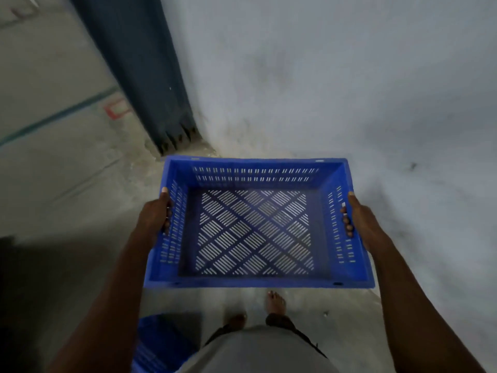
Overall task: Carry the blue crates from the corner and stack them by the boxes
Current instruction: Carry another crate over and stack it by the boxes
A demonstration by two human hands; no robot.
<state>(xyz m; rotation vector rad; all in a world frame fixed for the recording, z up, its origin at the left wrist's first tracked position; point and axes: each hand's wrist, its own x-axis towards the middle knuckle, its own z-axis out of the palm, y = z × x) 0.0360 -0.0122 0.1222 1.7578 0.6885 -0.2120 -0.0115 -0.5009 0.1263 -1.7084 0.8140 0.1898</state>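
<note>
Hands, left hand (156, 215) and right hand (360, 219), are gripping blue crate (255, 278) sides; unlabelled; concrete floor (67, 184) lying below the grip, wall (322, 76) beyond.

Warehouse-like storeroom: bare concrete floor (67, 184), plain wall (349, 76), painted floor markings (53, 119).

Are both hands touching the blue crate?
Touching. The head view shows the left hand and the right hand gripping opposite side walls of the blue crate, fingers curled through the handle slots.

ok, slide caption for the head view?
Both hands, left hand and right hand, grip an empty blue crate above the concrete floor.
</note>
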